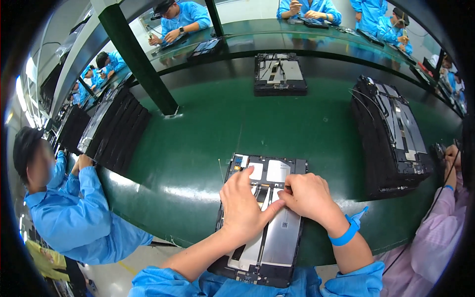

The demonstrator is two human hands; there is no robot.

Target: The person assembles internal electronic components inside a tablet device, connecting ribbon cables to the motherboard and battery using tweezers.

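Note:
An opened tablet [284, 237] lies at the table's front edge, slightly tilted, its silver battery panels, black frame and flat cables bare. My left hand [242, 205] rests over its left half with fingers spread, and its thumb reaches toward the middle. On the right half, my right hand [309, 195] has its fingers curled, with thumb and forefinger pressed together near the tablet's centre. Whatever those fingertips pinch, if anything, is hidden. The two thumbs are close together over the middle. A blue wrist band [349, 232] circles my right wrist.
A tall stack of opened tablets [396, 133] stands to the right, a low stack [280, 74] farther back, and more stacks [111, 128] at the left. A green post [138, 59] rises from the green table [208, 123]. Co-workers sit close on both sides.

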